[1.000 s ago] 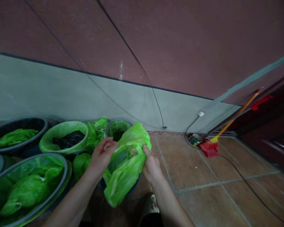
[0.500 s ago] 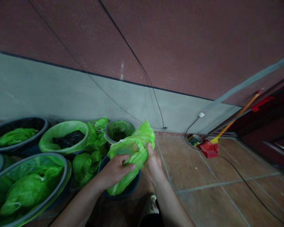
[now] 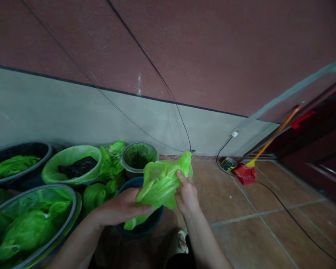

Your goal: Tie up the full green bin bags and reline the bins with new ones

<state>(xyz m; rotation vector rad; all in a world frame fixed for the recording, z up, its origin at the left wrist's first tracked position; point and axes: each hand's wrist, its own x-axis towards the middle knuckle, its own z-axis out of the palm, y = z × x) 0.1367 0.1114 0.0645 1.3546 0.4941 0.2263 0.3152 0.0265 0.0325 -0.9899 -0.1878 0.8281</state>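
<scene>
Both hands grip crumpled bright-green thin plastic bag (image 3: pixel 161 181) at frame centre: left hand (image 3: pixel 123 207) cupped underneath, right hand (image 3: pixel 187 194) pinching its edge, directly above dark round plastic bin (image 3: pixel 145 228).

Bin (image 3: pixel 145 228) mostly behind green bag (image 3: pixel 161 181).

I can read no writing anywhere in my view. The small tin (image 3: pixel 227 163) on the floor at right of centre carries a printed wrapper, but it is too small and blurred for me to make out any word or number.
</scene>
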